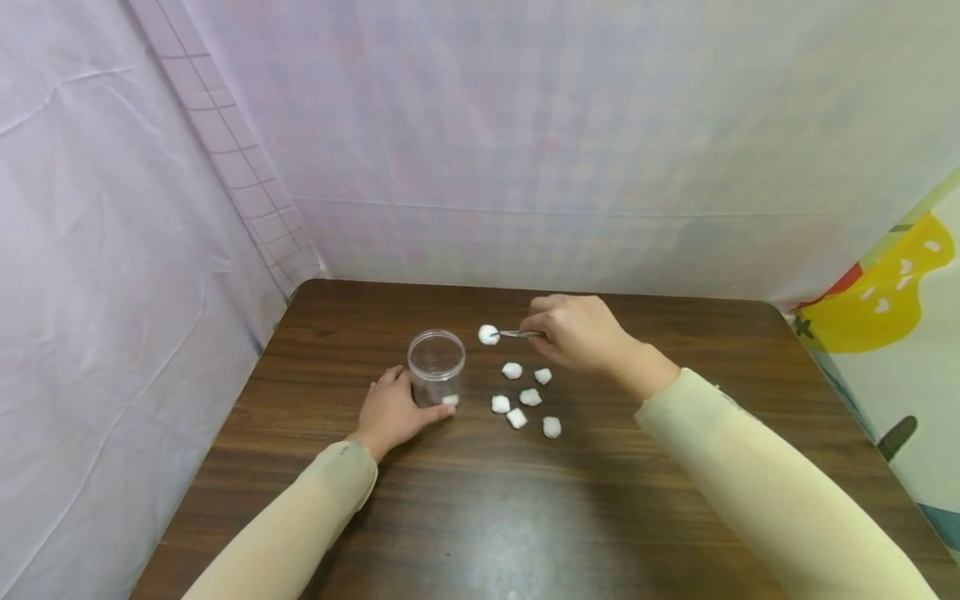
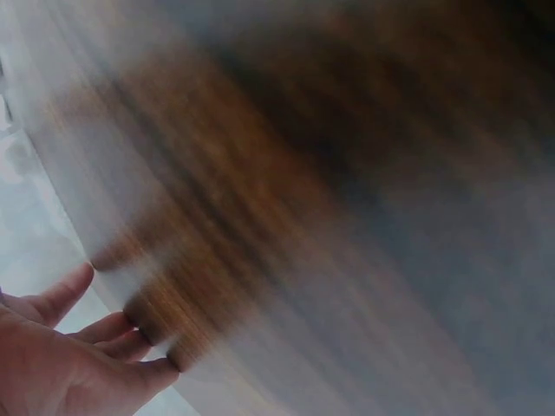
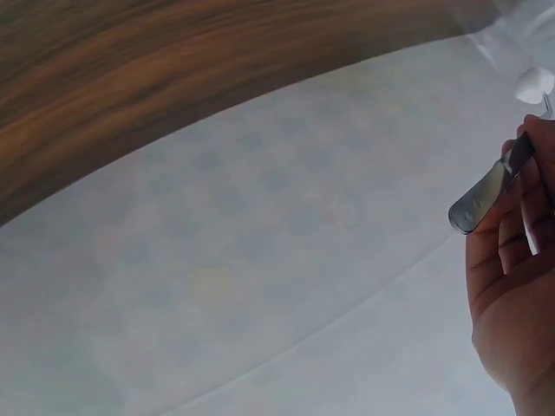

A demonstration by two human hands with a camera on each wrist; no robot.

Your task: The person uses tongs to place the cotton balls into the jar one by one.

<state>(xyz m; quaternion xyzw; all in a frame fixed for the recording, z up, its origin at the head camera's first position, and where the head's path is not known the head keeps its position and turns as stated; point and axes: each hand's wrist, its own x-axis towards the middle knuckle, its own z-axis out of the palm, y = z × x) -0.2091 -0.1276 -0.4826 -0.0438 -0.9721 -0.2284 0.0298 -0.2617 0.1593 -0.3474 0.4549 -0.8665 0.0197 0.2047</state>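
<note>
My right hand (image 1: 573, 332) holds metal tweezers (image 1: 517, 333), their tips on a white cotton ball (image 1: 488, 335) held to the right of the clear jar's mouth. In the right wrist view the tweezers' broad end (image 3: 477, 204) sticks out past the fingers, the cotton ball (image 3: 531, 87) beyond. A clear, lidless jar (image 1: 437, 354) stands upright with a white cotton ball (image 1: 450, 400) at its bottom. Low on the jar's left side, my left hand (image 1: 393, 410) holds it, thumb across the front and fingers round the far side. The left wrist view shows that hand (image 2: 78, 355) at its edge.
Several loose cotton balls (image 1: 530, 397) lie on the dark wooden table (image 1: 465, 517) right of the jar, below the right hand. A pale curtain (image 1: 525, 150) hangs behind the table's far edge, another (image 1: 112, 292) along the left side.
</note>
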